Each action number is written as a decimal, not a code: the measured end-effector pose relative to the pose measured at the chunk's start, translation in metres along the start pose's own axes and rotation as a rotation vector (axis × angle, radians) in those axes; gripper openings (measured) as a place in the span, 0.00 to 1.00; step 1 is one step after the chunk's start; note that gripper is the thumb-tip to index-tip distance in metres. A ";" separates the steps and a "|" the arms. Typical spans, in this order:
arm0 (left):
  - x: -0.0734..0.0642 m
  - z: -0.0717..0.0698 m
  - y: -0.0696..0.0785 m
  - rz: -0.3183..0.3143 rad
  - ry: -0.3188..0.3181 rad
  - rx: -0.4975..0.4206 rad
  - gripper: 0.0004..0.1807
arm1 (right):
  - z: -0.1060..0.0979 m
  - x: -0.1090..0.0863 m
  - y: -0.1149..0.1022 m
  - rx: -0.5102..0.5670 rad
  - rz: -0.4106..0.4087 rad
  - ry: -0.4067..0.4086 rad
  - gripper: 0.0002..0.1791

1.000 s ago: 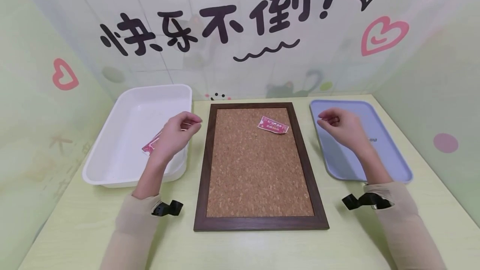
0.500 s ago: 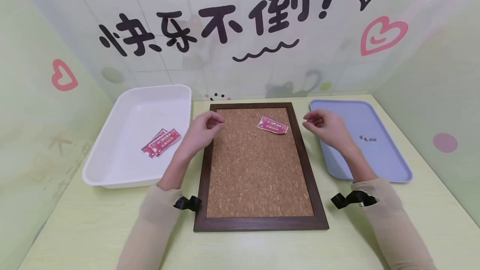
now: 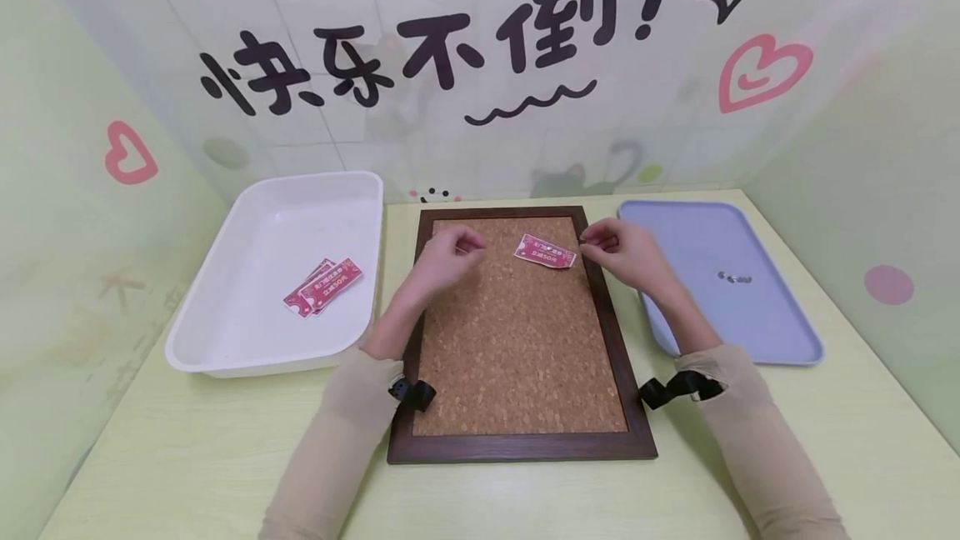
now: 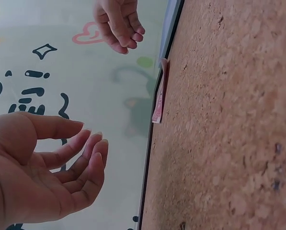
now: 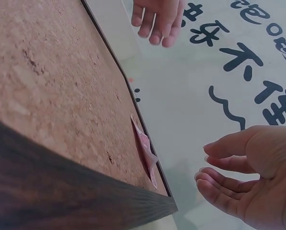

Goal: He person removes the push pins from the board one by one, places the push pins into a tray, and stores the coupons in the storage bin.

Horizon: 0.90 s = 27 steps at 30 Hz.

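Note:
A red-pink coupon [image 3: 543, 252] lies on the upper right of a wood-framed corkboard [image 3: 517, 357]. In the right wrist view its edges lift and a small pale bump shows on it. My left hand [image 3: 444, 265] hovers over the upper left of the cork, loosely curved, with nothing between thumb and fingers. Close to the coupon's right end, my right hand [image 3: 626, 255] hangs above the frame's right side. The right wrist view shows that right hand [image 5: 257, 177] apart from the coupon, its thumb and fingers holding nothing.
Left of the board stands a white basin [image 3: 258, 265] with overlapping pink coupons [image 3: 330, 286] in it. On the right lies a shallow blue tray [image 3: 712, 232] bearing small shiny bits [image 3: 735, 277]. A printed wall hanging [image 3: 420, 140] rises behind the table.
My left hand has moved right from over the white basin to above the cork. The right hand has moved left from the blue tray to the board's edge. The coupons have stayed put.

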<state>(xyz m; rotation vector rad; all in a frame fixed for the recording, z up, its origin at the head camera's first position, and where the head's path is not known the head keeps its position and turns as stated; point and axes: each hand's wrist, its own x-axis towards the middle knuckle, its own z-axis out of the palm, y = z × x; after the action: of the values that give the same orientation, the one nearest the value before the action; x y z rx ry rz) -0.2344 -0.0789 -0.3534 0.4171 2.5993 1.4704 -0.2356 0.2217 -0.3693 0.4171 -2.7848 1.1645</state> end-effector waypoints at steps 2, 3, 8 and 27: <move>0.004 0.005 0.000 0.000 -0.013 0.008 0.12 | 0.003 0.003 0.000 0.009 0.004 -0.003 0.14; 0.007 0.007 0.000 0.000 -0.020 0.012 0.12 | 0.005 0.004 0.000 0.015 0.005 -0.006 0.14; 0.017 0.018 -0.001 -0.015 -0.037 0.057 0.11 | 0.013 0.012 -0.002 0.012 0.009 -0.025 0.13; 0.045 0.039 -0.009 -0.143 -0.061 0.019 0.16 | 0.042 0.049 0.004 -0.081 0.044 -0.184 0.12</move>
<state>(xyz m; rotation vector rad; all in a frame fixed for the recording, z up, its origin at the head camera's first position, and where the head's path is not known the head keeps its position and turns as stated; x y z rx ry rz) -0.2691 -0.0382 -0.3803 0.2675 2.5393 1.3666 -0.2828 0.1842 -0.3919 0.4813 -3.0010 1.0672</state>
